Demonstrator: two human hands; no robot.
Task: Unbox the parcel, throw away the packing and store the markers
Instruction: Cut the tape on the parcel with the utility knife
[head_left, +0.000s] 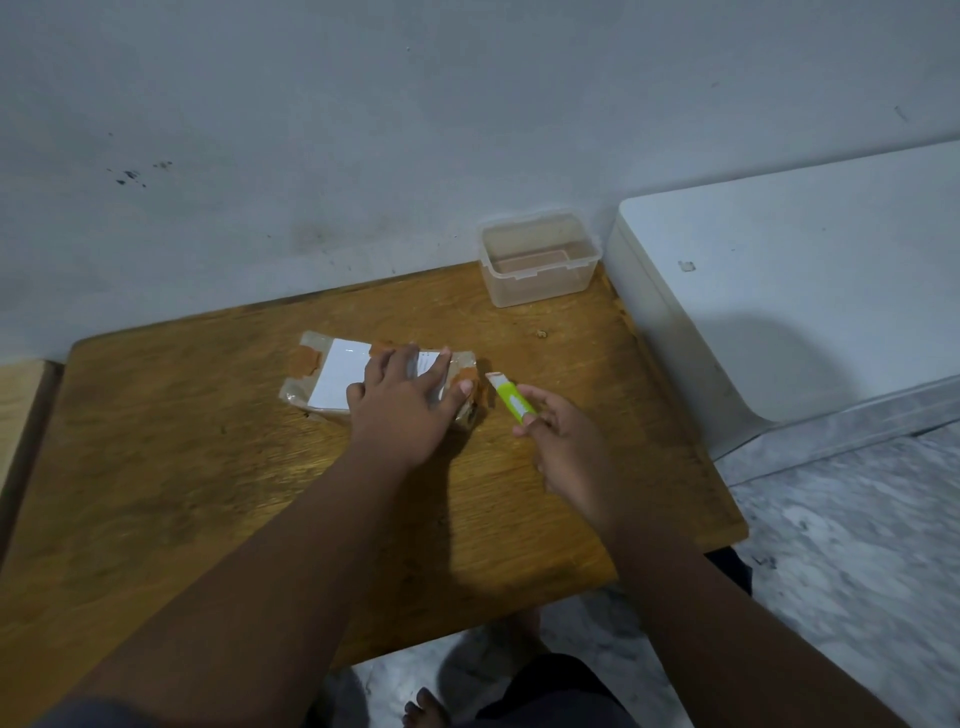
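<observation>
A small parcel (332, 376) wrapped in clear plastic, with a white label and brown tape patches, lies on the wooden table (208, 467). My left hand (402, 410) lies flat on its right half, fingers spread, pressing it down. My right hand (563, 447) grips a lime-green utility knife (509, 397) just right of the parcel. The knife's short blade points up-left toward the parcel's right end. No markers are visible.
An open clear plastic container (537, 257) stands at the table's back right corner against the wall. A white box-shaped unit (779, 291) sits on the floor right of the table. My bare feet (426, 706) show below the table's front edge on marble floor.
</observation>
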